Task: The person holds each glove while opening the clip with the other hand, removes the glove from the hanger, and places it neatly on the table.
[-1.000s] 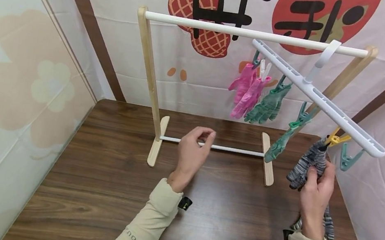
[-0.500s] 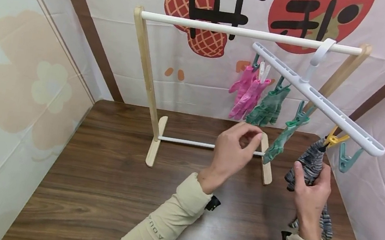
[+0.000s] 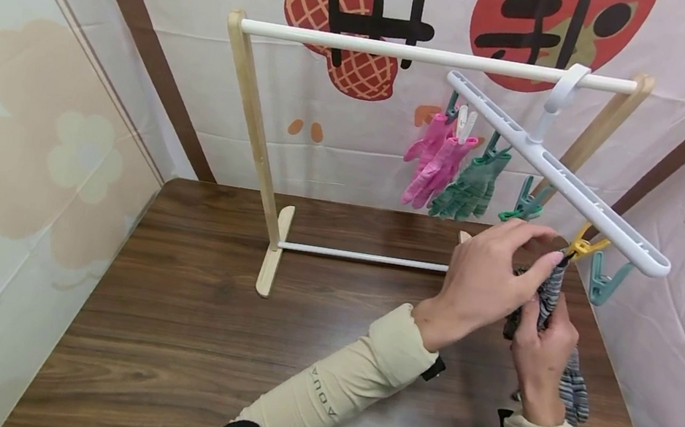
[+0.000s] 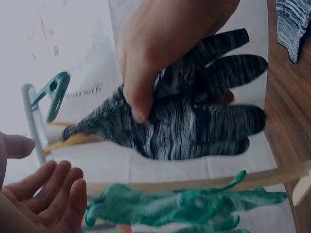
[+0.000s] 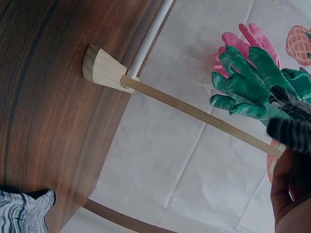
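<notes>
A black-and-white striped knit glove (image 3: 550, 292) hangs by its cuff from a yellow clip (image 3: 585, 246) near the front end of a white hanger (image 3: 602, 208). My right hand (image 3: 545, 347) grips the glove's body, thumb across the knit in the left wrist view, fingers of the glove (image 4: 228, 119) spread beyond. My left hand (image 3: 485, 279) is up beside the cuff and yellow clip, its fingers bent and apart from the thumb. In the left wrist view, that left hand (image 4: 46, 194) holds nothing. A vacant teal clip (image 3: 605, 282) hangs at the hanger's end.
Pink gloves (image 3: 437, 169) and a green glove (image 3: 473, 185) hang farther back; another green glove (image 4: 180, 204) is mostly behind my left hand in the head view. The hanger hooks over a wooden rack's white bar (image 3: 406, 52). Another striped glove (image 3: 575, 392) lies on the table (image 3: 165, 334).
My left hand has swung right and up, from the middle of the rack to beside the striped glove's cuff. My right hand keeps its hold on the glove.
</notes>
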Demonstrator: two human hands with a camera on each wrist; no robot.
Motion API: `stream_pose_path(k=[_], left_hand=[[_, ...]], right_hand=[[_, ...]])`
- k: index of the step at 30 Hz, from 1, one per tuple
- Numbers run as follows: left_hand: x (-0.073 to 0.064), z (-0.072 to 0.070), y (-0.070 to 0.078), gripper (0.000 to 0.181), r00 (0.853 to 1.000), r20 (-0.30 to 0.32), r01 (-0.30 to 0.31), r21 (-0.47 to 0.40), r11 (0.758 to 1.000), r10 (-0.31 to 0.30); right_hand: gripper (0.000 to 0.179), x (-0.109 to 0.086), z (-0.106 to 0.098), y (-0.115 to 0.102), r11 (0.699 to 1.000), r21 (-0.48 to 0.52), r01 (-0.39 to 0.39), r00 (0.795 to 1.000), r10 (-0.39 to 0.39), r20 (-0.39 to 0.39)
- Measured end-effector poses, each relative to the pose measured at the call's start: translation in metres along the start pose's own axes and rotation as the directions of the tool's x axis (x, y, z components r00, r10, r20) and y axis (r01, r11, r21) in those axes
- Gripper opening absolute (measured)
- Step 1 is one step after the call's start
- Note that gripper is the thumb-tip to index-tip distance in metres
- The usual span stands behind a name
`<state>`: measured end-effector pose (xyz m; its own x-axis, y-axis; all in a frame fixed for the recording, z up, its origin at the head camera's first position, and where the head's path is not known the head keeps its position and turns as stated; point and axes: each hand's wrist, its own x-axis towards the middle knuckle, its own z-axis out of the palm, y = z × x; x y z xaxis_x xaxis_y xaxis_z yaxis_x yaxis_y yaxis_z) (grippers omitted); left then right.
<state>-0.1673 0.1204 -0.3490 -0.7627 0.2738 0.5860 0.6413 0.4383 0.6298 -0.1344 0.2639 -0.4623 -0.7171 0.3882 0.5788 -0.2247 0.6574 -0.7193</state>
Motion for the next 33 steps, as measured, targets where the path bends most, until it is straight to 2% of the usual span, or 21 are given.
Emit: stream_pose_path(k=[6,10,12,22,28,33], left_hand=[[0.01,0.008,0.009,0.036,0.997,0.07,0.037,0.013,0.999,-0.038],[0.015,0.011,0.013,0.038,0.991,0.11,0.066,0.051,0.996,-0.072],[0.017,0.014,0.014,0.038,0.991,0.11,0.061,0.08,0.995,-0.069],[0.021,0.024,0.017,0.035,0.999,0.037,0.013,0.143,0.99,-0.018],[0.021,0.027,0.018,0.034,0.998,-0.047,-0.042,0.161,0.986,0.051],[0.021,0.026,0.02,0.028,0.993,-0.076,-0.07,0.207,0.976,0.087]], right_hand=[[0.029,0.001,0.001,0.001,0.998,-0.006,0.069,0.998,-0.069,0.009],[0.028,0.001,0.001,0.0,0.998,0.001,0.07,0.997,-0.07,0.022],[0.027,-0.001,0.001,0.0,0.998,-0.003,0.066,0.998,-0.066,0.019],[0.022,-0.005,0.002,0.002,0.993,-0.01,0.12,0.993,-0.12,-0.003],[0.021,-0.006,-0.001,0.002,0.995,-0.016,0.098,0.995,-0.098,0.031],[0.022,-0.007,-0.002,0.001,0.997,-0.022,0.08,0.996,-0.079,0.038]])
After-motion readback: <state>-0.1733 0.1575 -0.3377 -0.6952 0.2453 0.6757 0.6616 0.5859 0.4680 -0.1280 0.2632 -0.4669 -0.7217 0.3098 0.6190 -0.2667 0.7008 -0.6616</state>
